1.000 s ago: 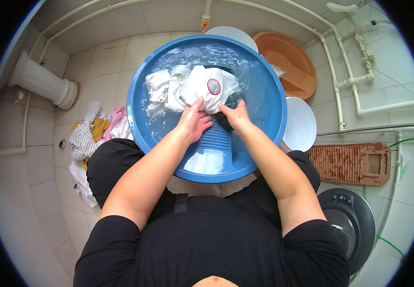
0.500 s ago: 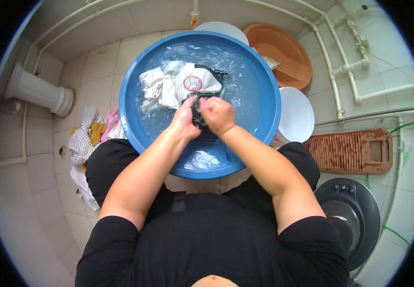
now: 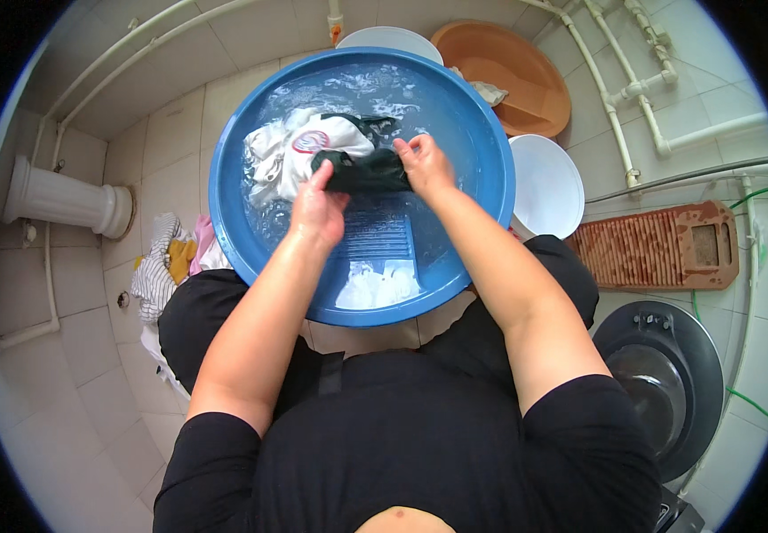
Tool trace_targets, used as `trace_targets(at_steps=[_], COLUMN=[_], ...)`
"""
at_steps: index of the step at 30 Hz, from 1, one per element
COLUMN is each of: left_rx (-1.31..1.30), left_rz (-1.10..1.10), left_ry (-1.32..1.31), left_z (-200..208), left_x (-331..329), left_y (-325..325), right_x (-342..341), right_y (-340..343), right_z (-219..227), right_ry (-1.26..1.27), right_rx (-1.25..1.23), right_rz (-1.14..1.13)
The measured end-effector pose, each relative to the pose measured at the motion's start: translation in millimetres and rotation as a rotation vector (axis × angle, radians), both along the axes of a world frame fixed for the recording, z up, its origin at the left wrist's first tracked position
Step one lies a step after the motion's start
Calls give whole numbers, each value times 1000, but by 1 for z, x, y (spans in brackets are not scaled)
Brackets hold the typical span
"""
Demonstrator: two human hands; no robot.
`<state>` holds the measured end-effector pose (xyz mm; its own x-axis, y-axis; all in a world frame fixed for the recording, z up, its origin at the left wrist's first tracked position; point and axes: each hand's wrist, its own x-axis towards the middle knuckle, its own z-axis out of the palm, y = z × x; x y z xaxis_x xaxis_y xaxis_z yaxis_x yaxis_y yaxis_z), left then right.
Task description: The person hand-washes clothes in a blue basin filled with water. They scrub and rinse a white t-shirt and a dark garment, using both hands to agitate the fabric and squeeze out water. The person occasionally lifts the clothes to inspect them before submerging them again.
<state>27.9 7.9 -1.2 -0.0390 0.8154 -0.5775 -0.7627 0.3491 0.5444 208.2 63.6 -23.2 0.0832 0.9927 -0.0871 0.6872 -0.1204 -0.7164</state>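
A large blue tub (image 3: 226,226) filled with soapy water stands between my knees. In it lies a wet white garment (image 3: 279,164) with a round red-and-blue emblem and dark green parts. My left hand (image 3: 318,210) grips one end of a dark green section of the garment (image 3: 364,173), thumb on top. The other end is pinched by my right hand (image 3: 425,166), so the cloth is stretched between them just above the water. Below my hands, a ribbed washboard surface (image 3: 370,240) shows in the near part of the tub.
Clothes (image 3: 171,258) lie heaped on the tiled floor at left, beside a white pipe column (image 3: 68,197). Beyond the tub's right rim are an orange basin (image 3: 526,80) and a white basin (image 3: 546,188). A brown washboard (image 3: 655,247) and a black-rimmed appliance (image 3: 668,382) lie farther right.
My hands have moved apart, spreading the dark green cloth that was bunched between them. The ribbed surface below is now more visible. The whole view has shifted slightly.
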Motion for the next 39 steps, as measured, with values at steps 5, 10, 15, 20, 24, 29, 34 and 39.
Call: trace_targets(at_steps=[5, 10, 15, 20, 24, 29, 34, 39], left_rx=[27, -41, -74, 53, 6, -260, 57, -114], left_rz=[120, 8, -47, -336, -33, -141, -117, -53], left_ry=[-95, -125, -278, -366, -148, -258, -327, -189], left_z=[-33, -24, 8, -13, 15, 14, -30, 11], left_x=[-21, -3, 3, -17, 16, 15, 4, 11], left_y=[8, -6, -5, -4, -17, -15, -18, -9], right_x=[35, 16, -72, -97, -78, -70, -86, -13], right_y=[14, 16, -36, -106, -69, -55, -77, -2], right_z=[-38, -84, 11, 79, 37, 28, 44, -3], right_ry=[-113, 388, 703, 332, 117, 204, 202, -151], right_rx=[-511, 34, 160, 472, 605, 181, 518, -56], right_rz=[384, -288, 164, 659, 422, 97, 496, -136])
